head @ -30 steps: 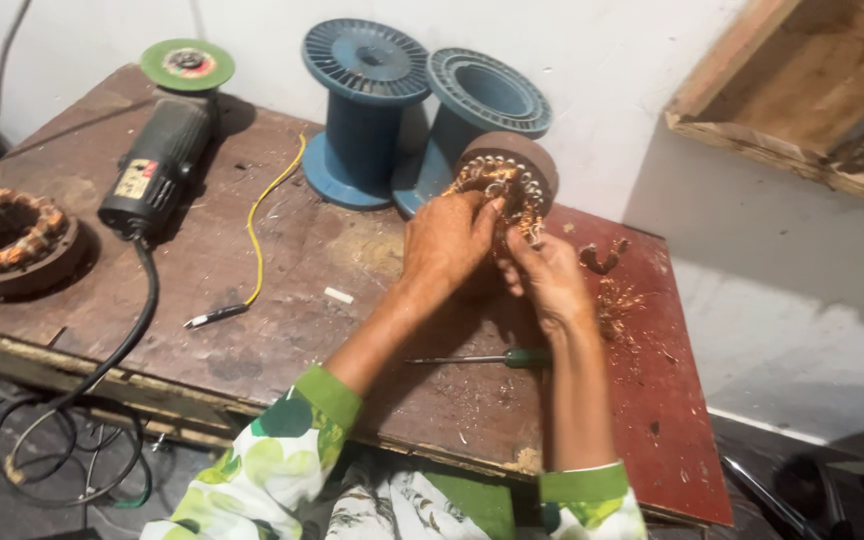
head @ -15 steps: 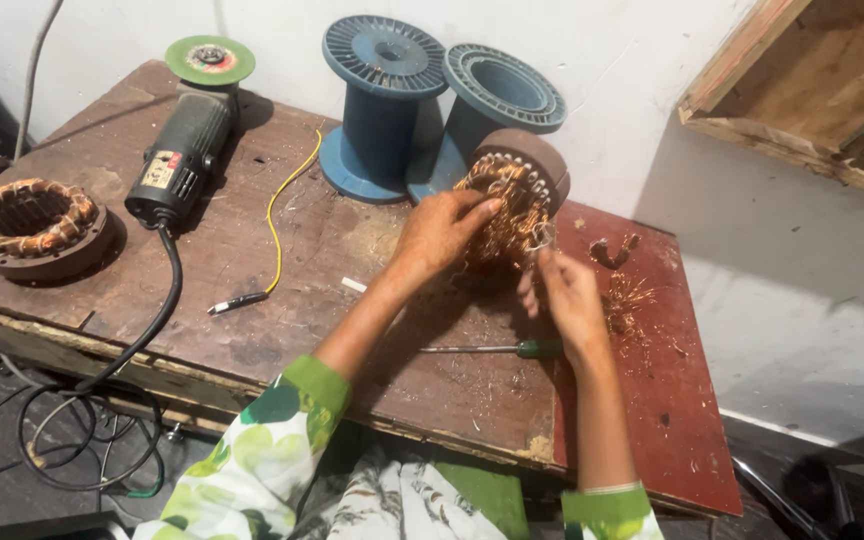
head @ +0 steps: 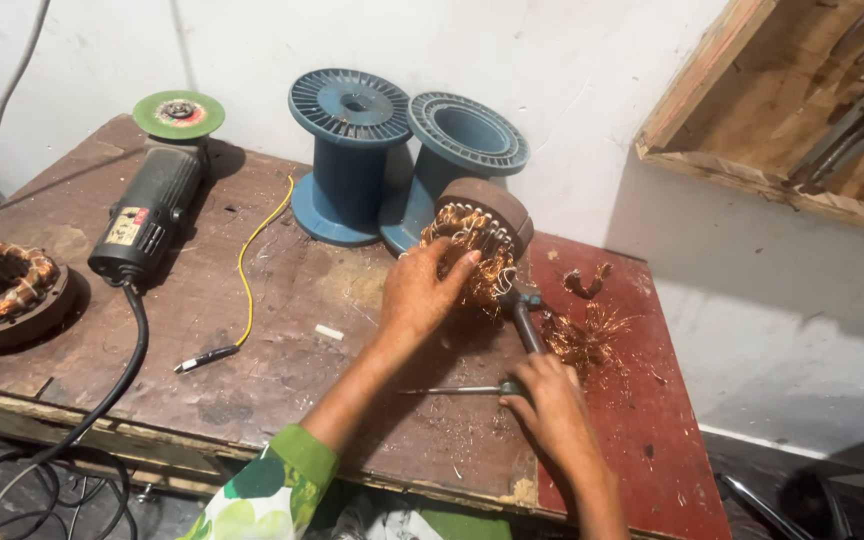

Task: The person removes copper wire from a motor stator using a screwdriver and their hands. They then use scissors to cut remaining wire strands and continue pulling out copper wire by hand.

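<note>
A brown motor stator (head: 497, 208) with frayed copper windings (head: 467, 235) stands on its side at the back of the wooden table (head: 282, 340). My left hand (head: 424, 295) grips the windings at the stator's front face. My right hand (head: 552, 405) is down on the table, fingers closed around the green handle of a thin screwdriver (head: 452, 390) that lies flat, its tip pointing left. A dark-handled tool (head: 524, 322) lies between my two hands, its head under the stator.
Two blue empty spools (head: 352, 150) (head: 464, 150) stand behind the stator. An angle grinder (head: 147, 215) with a green disc (head: 179, 112) and black cable lies at left, beside a yellow wire (head: 245, 270). Another stator (head: 2, 290) sits far left. Copper scraps (head: 587, 335) litter the red part.
My right hand has left the stator's windings and dropped to the screwdriver on the table. The left hand stays on the windings. The view has shifted a little.
</note>
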A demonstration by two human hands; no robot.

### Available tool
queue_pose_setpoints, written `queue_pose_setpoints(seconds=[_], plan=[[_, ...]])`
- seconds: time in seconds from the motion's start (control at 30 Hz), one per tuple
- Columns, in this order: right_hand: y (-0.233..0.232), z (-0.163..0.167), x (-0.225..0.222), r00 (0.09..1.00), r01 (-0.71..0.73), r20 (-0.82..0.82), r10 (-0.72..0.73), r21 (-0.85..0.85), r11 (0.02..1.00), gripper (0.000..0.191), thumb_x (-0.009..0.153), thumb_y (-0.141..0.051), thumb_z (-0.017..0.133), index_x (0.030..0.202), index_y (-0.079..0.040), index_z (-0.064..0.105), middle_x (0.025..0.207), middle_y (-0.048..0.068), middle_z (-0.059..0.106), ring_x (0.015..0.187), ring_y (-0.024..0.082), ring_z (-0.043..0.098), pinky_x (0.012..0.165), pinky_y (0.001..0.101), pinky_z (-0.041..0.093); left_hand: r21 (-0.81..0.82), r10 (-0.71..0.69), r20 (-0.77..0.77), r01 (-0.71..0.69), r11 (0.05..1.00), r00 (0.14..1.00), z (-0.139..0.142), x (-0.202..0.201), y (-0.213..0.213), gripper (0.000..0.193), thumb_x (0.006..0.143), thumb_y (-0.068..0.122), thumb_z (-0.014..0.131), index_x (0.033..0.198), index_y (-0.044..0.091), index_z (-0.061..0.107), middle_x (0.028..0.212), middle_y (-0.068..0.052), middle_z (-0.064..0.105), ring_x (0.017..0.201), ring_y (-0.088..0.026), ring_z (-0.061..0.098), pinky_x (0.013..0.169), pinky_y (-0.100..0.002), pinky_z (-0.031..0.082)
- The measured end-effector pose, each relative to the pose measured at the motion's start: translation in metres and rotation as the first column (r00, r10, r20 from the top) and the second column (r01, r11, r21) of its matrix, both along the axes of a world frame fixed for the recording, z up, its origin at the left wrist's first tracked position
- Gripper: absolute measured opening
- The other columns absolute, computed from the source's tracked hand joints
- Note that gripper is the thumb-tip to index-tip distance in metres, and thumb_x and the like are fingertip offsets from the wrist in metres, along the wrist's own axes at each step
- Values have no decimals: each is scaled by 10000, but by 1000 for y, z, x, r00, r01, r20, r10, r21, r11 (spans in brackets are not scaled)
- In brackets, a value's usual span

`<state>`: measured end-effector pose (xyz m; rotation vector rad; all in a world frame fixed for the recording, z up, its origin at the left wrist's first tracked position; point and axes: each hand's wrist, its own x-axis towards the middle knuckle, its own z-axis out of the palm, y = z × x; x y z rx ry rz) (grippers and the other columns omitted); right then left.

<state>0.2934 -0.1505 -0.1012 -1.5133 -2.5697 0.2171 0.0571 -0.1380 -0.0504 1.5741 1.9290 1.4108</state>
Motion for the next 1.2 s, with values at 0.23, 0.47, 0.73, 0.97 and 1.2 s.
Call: queue_pose_setpoints(seconds=[0.23,0.47,0.73,0.97,1.2], plan=[[-17,7,57,844,48,-528,-95,-102,994,334,871,-253,729,1169,-115,668,1082,70,751,957,179,733,864,347,576,59,-11,66,7,998,998,-6,8,8,584,966,450,591,1349,9,578,1068,-230,688,1030,-333,695,914,-461,554],[-25,35,74,597,172,-795,-111,-8,985,366,940,-190,669,1300,-123,670,1113,57,731,987,137,674,810,323,550,177,-179,364,121,977,914,-8,21,15,471,1022,335,517,1378,28,477,1266,-217,667,1188,-328,649,1005,-458,502],[1,54,44,831,290,-544,-114,250,924,309,935,-247,704,1242,-247,740,1063,33,730,903,165,683,670,317,562,51,-152,334,143,988,930,1,9,29,592,1010,358,490,1451,-29,414,1312,-282,619,1263,-370,606,1091,-456,450],[2,75,43,846,287,-523,-106,279,916,297,928,-243,709,1219,-281,756,994,20,733,741,129,659,597,279,529,87,-161,281,142,986,946,-3,3,41,727,1002,396,521,1511,-87,330,1454,-326,509,1387,-390,499,1177,-429,355],[9,102,42,927,298,-308,-216,253,920,241,923,-304,706,1149,-319,791,911,1,779,623,148,649,641,325,541,32,-151,268,148,988,952,15,8,29,527,1013,420,468,1276,-36,503,1067,-253,698,1047,-370,708,928,-482,546]])
